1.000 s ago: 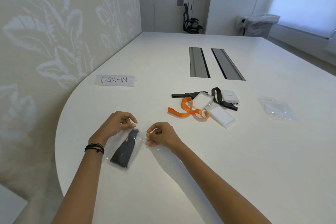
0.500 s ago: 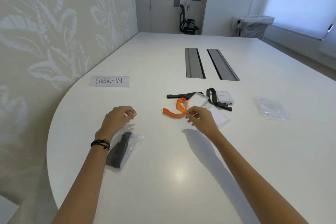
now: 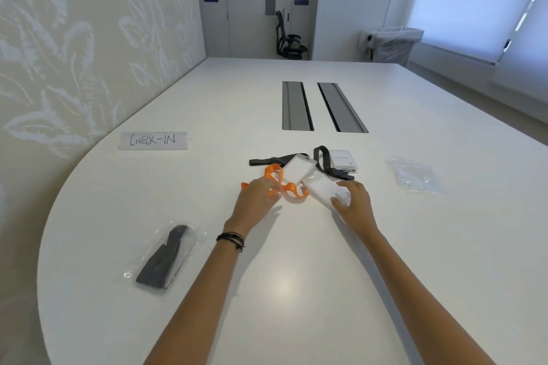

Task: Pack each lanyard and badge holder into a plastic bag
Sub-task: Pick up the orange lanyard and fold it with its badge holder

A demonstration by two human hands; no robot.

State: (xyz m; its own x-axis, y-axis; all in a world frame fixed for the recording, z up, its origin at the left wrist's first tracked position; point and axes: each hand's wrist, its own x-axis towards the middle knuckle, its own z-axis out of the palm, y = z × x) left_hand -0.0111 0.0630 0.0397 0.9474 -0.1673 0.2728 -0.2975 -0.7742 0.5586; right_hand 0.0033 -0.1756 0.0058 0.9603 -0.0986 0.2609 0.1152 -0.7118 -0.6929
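An orange lanyard (image 3: 289,187) lies mid-table, clipped to a white badge holder (image 3: 321,187). My left hand (image 3: 256,197) rests on the lanyard's left end with its fingers closing on it. My right hand (image 3: 354,201) grips the near end of that badge holder. Behind them lie a second badge holder (image 3: 298,167) and a third (image 3: 342,158), with black lanyards (image 3: 321,160) over them. A packed plastic bag (image 3: 164,256) holding a black lanyard lies at the near left, apart from both hands.
A heap of empty clear plastic bags (image 3: 416,175) lies to the right. A "CHECK-IN" paper sign (image 3: 153,140) sits at the left near the wall. Two grey cable slots (image 3: 321,107) run down the white table (image 3: 296,290).
My left hand left the packed bag and reached forward to the orange lanyard. My right hand moved from the lanyard onto the white badge holder. The bag stays where it was dropped.
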